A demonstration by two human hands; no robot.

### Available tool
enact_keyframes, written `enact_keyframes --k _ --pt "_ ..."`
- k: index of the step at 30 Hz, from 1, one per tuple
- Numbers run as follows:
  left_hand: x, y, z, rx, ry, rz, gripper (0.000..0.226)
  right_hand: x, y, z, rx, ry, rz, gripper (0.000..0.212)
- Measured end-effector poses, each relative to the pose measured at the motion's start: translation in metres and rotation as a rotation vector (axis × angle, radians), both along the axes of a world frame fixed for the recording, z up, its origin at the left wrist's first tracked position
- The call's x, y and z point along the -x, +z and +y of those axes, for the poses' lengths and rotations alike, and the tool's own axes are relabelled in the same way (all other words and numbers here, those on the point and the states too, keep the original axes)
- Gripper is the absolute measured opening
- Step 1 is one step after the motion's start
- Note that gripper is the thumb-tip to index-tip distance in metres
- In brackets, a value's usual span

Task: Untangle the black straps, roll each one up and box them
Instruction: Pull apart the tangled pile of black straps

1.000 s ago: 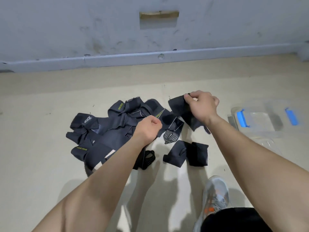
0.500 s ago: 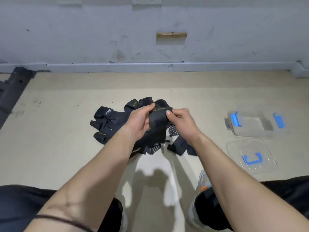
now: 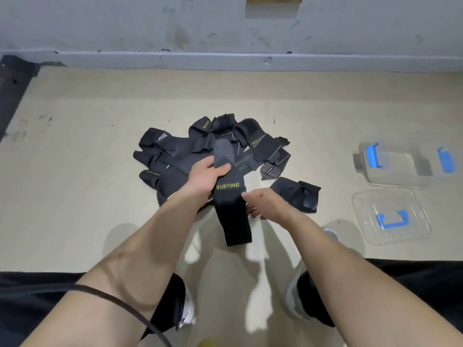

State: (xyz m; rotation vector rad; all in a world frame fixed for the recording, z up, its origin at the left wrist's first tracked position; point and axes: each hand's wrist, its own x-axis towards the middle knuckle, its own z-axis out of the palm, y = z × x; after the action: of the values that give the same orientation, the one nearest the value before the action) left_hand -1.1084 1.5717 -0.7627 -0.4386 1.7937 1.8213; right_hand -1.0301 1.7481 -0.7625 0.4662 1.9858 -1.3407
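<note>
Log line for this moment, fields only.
left hand: grips XUEYING strap | right hand: open beside it | strap pile: tangled | clear box: no straps

Beige floor [image 3: 75, 196], scuffed grey wall [image 3: 125, 21] w/ baseboard [image 3: 225, 61]; soft shadows.

Even, fairly bright indoor light falls from above and behind the person, throwing soft double shadows of arms and legs onto the pale beige floor [image 3: 75, 196] toward its near edge. No hard glare. Wide-angle bending curves the grey skirting board [image 3: 225, 61]. The clear plastic box with blue clips [image 3: 400, 166] looks smeared and soft.
</note>
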Motion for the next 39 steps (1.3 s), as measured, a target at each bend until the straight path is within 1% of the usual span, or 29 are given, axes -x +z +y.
enact_keyframes --k 4,7,12,13,14,16,17,19,20,23,25,28,30,34,35,37,39 --pt "0.023 -0.024 0.000 0.026 0.043 -0.016 0.022 0.031 -0.035 0.026 -0.099 -0.096 -0.005 0.023" --pt "0.046 -0.046 0.004 0.029 0.057 -0.013 0.020 0.063 -0.054 0.040 -0.130 -0.133 -0.006 0.021" --pt "0.087 -0.084 0.018 0.055 0.102 -0.035 0.014 0.138 -0.090 0.055 -0.303 -0.108 0.099 0.016" --pt "0.095 -0.091 0.021 0.049 0.113 -0.040 0.015 0.154 -0.097 0.057 -0.366 -0.105 0.136 0.010" --pt "0.102 -0.098 0.023 0.041 0.121 -0.041 0.016 0.169 -0.108 0.059 -0.438 -0.100 0.181 0.017" --pt "0.115 -0.110 0.027 0.035 0.134 -0.041 0.019 0.197 -0.119 0.060 -0.583 -0.060 0.227 0.041" --pt "0.120 -0.116 0.028 0.033 0.140 -0.046 0.020 0.208 -0.123 0.060 -0.645 -0.027 0.238 0.048" --pt "0.127 -0.127 0.029 0.024 0.150 -0.058 0.018 0.229 -0.132 0.059 -0.745 0.055 0.233 0.055" --pt "0.129 -0.132 0.030 0.016 0.152 -0.061 0.017 0.238 -0.137 0.060 -0.772 0.084 0.219 0.054" --pt "0.128 -0.141 0.030 -0.022 0.164 -0.078 0.017 0.251 -0.148 0.059 -0.766 0.105 0.187 0.047" --pt "0.125 -0.143 0.029 -0.031 0.176 -0.091 0.017 0.254 -0.150 0.061 -0.771 0.069 0.237 0.042" --pt "0.117 -0.143 0.028 -0.027 0.185 -0.101 0.017 0.251 -0.141 0.065 -0.700 0.008 0.289 0.024" --pt "0.110 -0.142 0.028 -0.018 0.188 -0.113 0.017 0.247 -0.128 0.068 -0.641 0.004 0.326 0.026" --pt "0.092 -0.126 0.037 0.025 0.141 -0.110 0.013 0.230 -0.089 0.071 -0.509 -0.027 0.429 0.045" --pt "0.088 -0.119 0.039 0.038 0.123 -0.100 0.013 0.225 -0.076 0.071 -0.484 -0.047 0.454 0.047" --pt "0.081 -0.102 0.043 0.075 0.090 -0.065 0.018 0.216 -0.049 0.069 -0.490 -0.063 0.501 0.041" --pt "0.077 -0.081 0.045 0.138 0.040 -0.007 0.031 0.205 -0.022 0.065 -0.538 -0.043 0.547 0.028"
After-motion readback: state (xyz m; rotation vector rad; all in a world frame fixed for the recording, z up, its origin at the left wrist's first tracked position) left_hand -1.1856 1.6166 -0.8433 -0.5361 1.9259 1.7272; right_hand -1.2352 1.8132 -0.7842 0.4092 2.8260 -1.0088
